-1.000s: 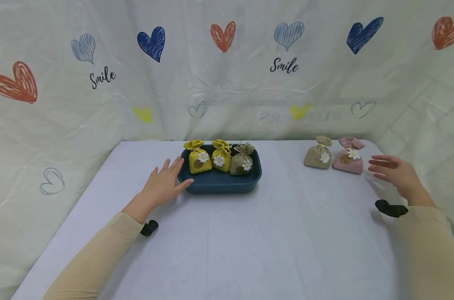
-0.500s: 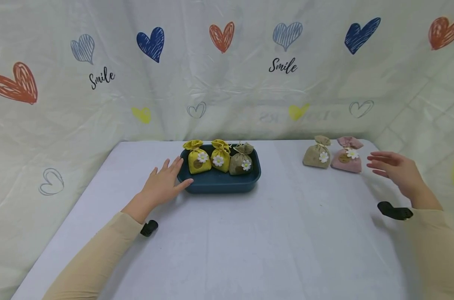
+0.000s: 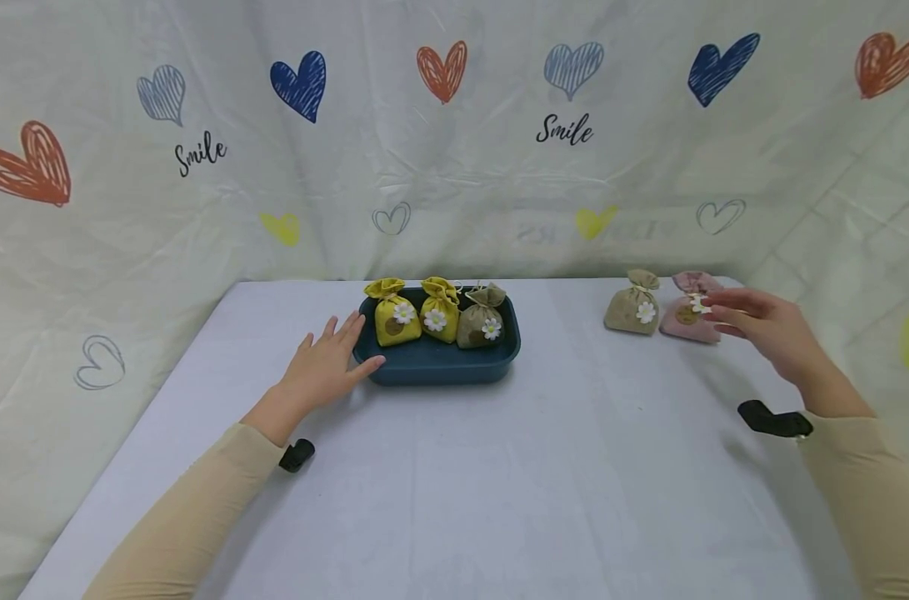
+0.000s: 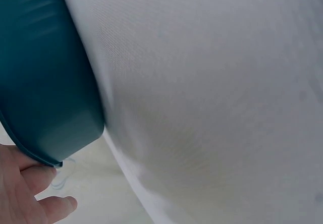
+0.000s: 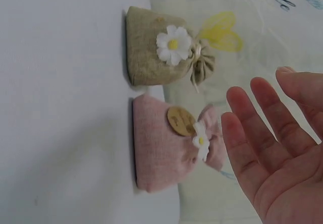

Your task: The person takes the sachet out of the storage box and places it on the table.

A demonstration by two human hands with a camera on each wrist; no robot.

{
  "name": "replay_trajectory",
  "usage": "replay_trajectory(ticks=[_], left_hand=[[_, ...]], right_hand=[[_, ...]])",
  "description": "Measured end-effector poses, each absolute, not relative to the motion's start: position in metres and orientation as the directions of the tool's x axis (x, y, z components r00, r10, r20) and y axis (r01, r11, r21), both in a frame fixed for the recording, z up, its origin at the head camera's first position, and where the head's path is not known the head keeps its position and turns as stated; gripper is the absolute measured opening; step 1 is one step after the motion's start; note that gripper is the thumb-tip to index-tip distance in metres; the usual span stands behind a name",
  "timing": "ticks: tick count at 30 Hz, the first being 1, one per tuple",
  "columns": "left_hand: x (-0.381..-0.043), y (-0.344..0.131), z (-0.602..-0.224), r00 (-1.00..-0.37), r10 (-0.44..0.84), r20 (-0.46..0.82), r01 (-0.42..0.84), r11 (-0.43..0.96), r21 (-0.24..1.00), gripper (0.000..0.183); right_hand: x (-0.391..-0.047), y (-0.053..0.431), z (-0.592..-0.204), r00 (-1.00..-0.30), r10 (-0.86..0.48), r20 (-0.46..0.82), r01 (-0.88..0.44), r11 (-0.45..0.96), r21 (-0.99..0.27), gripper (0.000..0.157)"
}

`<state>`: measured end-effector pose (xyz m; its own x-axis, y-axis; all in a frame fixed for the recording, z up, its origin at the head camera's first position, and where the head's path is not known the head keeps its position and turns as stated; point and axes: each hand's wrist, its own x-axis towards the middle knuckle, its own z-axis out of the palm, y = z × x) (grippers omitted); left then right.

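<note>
My left hand (image 3: 321,371) lies spread at the left end of a dark teal tray (image 3: 442,371); the left wrist view has its fingertips at the tray rim (image 4: 30,156). Two yellow drawstring pouches (image 3: 397,327) and a grey-green pouch (image 3: 476,329) stand in the tray, each with a white flower. On the right, a pink drawstring pouch (image 3: 682,323) stands beside a beige pouch (image 3: 628,313). My right hand (image 3: 776,333) is just right of the pink pouch, overlapping its flower in the head view. In the right wrist view its fingers (image 5: 247,123) are extended near the pouch's gathered top.
A white-covered table (image 3: 499,483) spans the view, its back edge meeting a pale curtain (image 3: 491,167) printed with hearts. The pink and beige pouches stand near the back right corner. A black wrist strap piece (image 3: 775,419) hangs under my right sleeve.
My right hand has moved left, from beside the pink pouch to in front of its flower in the head view. The left hand, tray and pouches stay in place.
</note>
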<state>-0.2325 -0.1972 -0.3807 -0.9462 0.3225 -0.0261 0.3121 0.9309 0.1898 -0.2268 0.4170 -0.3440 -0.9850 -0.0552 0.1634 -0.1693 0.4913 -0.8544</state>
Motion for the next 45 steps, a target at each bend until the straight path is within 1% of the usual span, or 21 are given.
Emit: replay_trajectory(ticks=[4,7,13,15,17,21,24,28,32,37,40,45], left_hand=[[-0.231,-0.197,-0.379,-0.947,0.321,-0.026,0.310,0.931,0.195,0.090],[-0.231,-0.197,-0.378,-0.947,0.319,-0.031,0.307,0.931,0.198,0.090],[-0.231,-0.196,-0.376,-0.946,0.323,-0.030,0.310,0.929,0.201,0.090],[-0.232,-0.196,-0.376,-0.945,0.325,-0.026,0.314,0.928,0.199,0.090],[-0.232,-0.196,-0.376,-0.945,0.327,-0.023,0.316,0.928,0.196,0.090],[-0.232,-0.196,-0.376,-0.945,0.326,-0.022,0.315,0.929,0.196,0.090],[-0.232,-0.197,-0.376,-0.946,0.323,-0.026,0.312,0.929,0.197,0.090],[-0.234,-0.197,-0.378,-0.945,0.325,-0.030,0.313,0.930,0.193,0.090],[-0.235,-0.198,-0.379,-0.945,0.327,-0.028,0.316,0.929,0.191,0.090],[-0.233,-0.198,-0.378,-0.946,0.323,-0.032,0.311,0.930,0.194,0.090],[-0.233,-0.198,-0.379,-0.946,0.322,-0.038,0.309,0.931,0.195,0.091],[-0.233,-0.197,-0.381,-0.948,0.316,-0.036,0.304,0.934,0.189,0.091]], right_hand=[[-0.228,0.403,-0.340,-0.974,-0.088,0.208,-0.225,0.461,-0.859,0.019],[-0.229,0.393,-0.338,-0.962,-0.133,0.239,-0.273,0.400,-0.875,0.022],[-0.234,0.374,-0.337,-0.932,-0.208,0.296,-0.331,0.158,-0.930,0.027],[-0.235,0.369,-0.336,-0.925,-0.226,0.307,-0.336,0.103,-0.936,0.027],[-0.235,0.364,-0.335,-0.924,-0.237,0.300,-0.329,0.090,-0.940,0.027],[-0.237,0.355,-0.336,-0.918,-0.254,0.303,-0.338,0.104,-0.936,0.024],[-0.236,0.347,-0.337,-0.910,-0.256,0.327,-0.382,0.205,-0.901,0.022],[-0.235,0.335,-0.338,-0.898,-0.271,0.346,-0.418,0.284,-0.863,0.021],[-0.234,0.322,-0.338,-0.890,-0.294,0.348,-0.423,0.252,-0.870,0.020],[-0.236,0.306,-0.342,-0.878,-0.344,0.334,-0.407,0.165,-0.898,0.020],[-0.237,0.297,-0.345,-0.873,-0.369,0.318,-0.404,0.185,-0.896,0.022],[-0.241,0.282,-0.348,-0.882,-0.378,0.281,-0.398,0.278,-0.874,0.024]])
